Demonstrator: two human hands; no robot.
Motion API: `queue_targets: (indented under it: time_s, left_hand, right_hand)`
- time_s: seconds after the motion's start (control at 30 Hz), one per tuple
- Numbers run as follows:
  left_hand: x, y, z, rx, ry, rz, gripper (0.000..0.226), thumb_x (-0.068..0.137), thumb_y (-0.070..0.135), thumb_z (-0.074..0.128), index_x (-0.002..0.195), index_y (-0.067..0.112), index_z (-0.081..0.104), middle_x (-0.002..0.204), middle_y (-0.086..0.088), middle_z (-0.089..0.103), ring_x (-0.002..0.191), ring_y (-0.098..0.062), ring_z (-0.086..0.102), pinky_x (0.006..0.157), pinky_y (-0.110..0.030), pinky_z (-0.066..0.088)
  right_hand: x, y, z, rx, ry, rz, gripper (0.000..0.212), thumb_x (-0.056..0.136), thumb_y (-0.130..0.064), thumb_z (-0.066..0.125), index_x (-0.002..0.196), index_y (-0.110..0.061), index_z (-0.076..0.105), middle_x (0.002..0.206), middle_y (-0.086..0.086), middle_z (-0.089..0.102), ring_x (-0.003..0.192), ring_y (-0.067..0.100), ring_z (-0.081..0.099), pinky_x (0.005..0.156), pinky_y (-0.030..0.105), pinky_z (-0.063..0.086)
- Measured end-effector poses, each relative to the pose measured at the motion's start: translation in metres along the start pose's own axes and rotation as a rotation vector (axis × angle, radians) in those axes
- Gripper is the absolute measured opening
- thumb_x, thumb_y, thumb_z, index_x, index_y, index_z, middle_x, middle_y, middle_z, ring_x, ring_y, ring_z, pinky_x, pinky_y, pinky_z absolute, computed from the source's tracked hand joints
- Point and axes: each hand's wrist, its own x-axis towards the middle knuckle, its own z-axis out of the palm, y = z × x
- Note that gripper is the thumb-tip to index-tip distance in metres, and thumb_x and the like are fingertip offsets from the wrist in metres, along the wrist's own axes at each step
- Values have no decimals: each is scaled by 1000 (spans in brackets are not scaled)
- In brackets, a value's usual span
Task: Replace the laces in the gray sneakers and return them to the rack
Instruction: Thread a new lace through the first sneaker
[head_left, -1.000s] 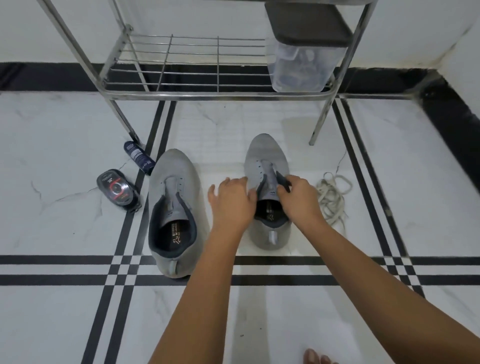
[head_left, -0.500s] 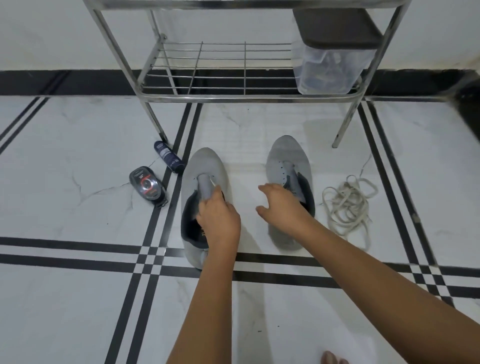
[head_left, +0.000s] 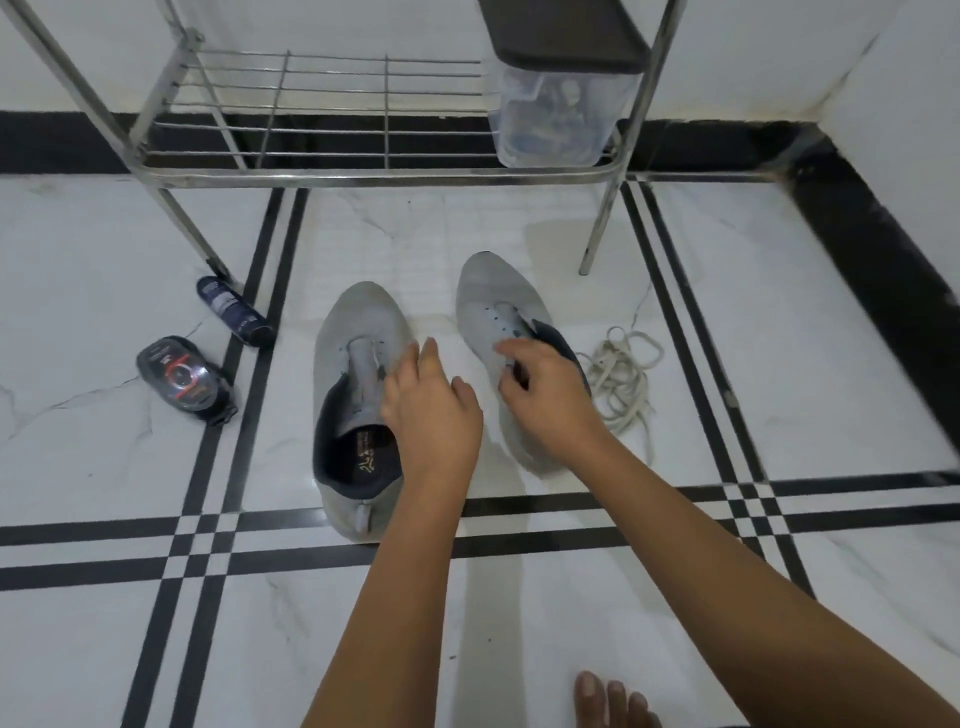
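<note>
Two gray sneakers without laces stand side by side on the marble floor, toes toward the rack. My left hand (head_left: 434, 410) lies with relaxed fingers over the inner edge of the left sneaker (head_left: 358, 332), beside its tongue. My right hand (head_left: 550, 395) covers the opening of the right sneaker (head_left: 488, 296), thumb and fingers curled at the tongue as if pinching it. A loose heap of pale laces (head_left: 621, 374) lies on the floor just right of that shoe. The metal rack (head_left: 363, 179) stands behind the shoes.
A clear plastic box with a dark lid (head_left: 556, 119) sits on the rack's lower shelf at the right. A dark tube (head_left: 234, 312) and a shoe-polish applicator (head_left: 182, 379) lie left of the shoes. My bare toes (head_left: 613, 701) show at the bottom edge.
My left hand has left the left sneaker's tongue and moved right to its inner edge. My right hand has gone back onto the right sneaker's opening and curled there.
</note>
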Motion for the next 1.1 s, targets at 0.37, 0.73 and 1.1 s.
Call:
queue_targets:
  time_s: [0.37,0.73,1.1]
  left_hand:
    - [34,60,30,-14,-255,305,46,94,15,45,139,11,39,141,-8,44,128,-26,39,105,-36,30]
    - [79,110,34,-335,-646,97,66,85,18,66,142,11,33,140,-6,44,128,-20,42,105,-28,36]
    - [107,112,-77,-323,-859,133,20,92,24,55,80,9,58,53,3,45,55,-13,49,70,-25,46]
  right_hand:
    - [57,89,-36,-103,-12,356,38,90,-6,52,128,-4,53,132,13,55,121,26,51,99,28,38]
    - [84,79,-87,-117,-198,229,15,89,-13,56,86,-4,68,81,8,67,67,15,58,58,25,46]
    - [91,-26,-153,-97,-405,101,15,91,-17,60,94,-4,67,81,8,65,54,15,46,46,22,38]
